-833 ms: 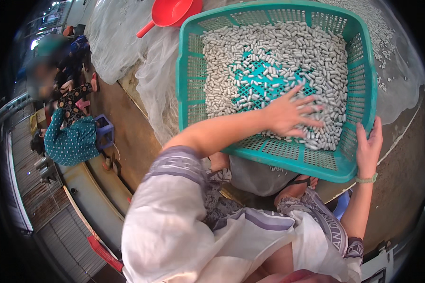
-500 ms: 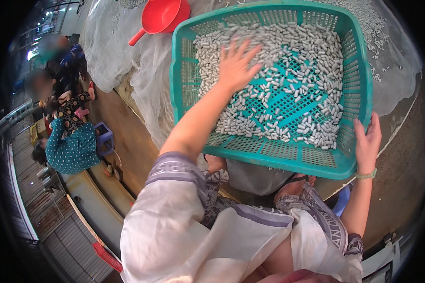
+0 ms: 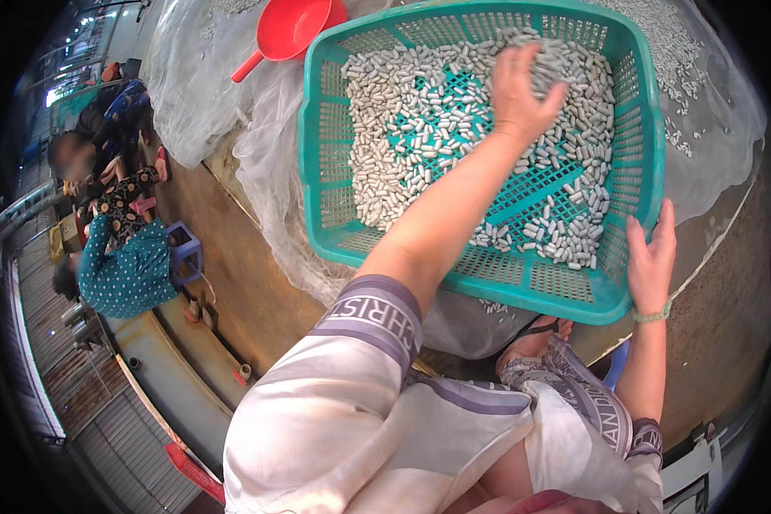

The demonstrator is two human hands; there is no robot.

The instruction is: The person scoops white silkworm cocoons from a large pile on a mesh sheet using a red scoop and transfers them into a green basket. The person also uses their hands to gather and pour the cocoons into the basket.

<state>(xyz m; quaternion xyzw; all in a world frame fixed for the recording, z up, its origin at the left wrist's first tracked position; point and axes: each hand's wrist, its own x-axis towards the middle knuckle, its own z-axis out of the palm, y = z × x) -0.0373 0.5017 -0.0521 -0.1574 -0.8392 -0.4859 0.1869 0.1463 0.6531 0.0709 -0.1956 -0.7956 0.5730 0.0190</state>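
A green plastic basket with lattice walls and floor is in front of me, tilted slightly. Many small pale grey cylindrical pieces lie inside it, thick at the left and far side and thinner in the middle, where the green floor shows through. My left hand is among the pieces at the far right part of the basket, fingers spread, slightly blurred, pushing loose pieces at its fingertips. My right hand holds the basket's right rim near the near corner, thumb on the inner side and fingers outside.
A red plastic scoop lies on sheer white netting left of the basket. More pale pieces are spread on netting at the far right. At the left, people sit low near a blue stool.
My left hand has swept rightward across the basket, and the pieces have shifted, baring other patches of its floor. The basket has moved slightly left. My right hand still holds the rim.
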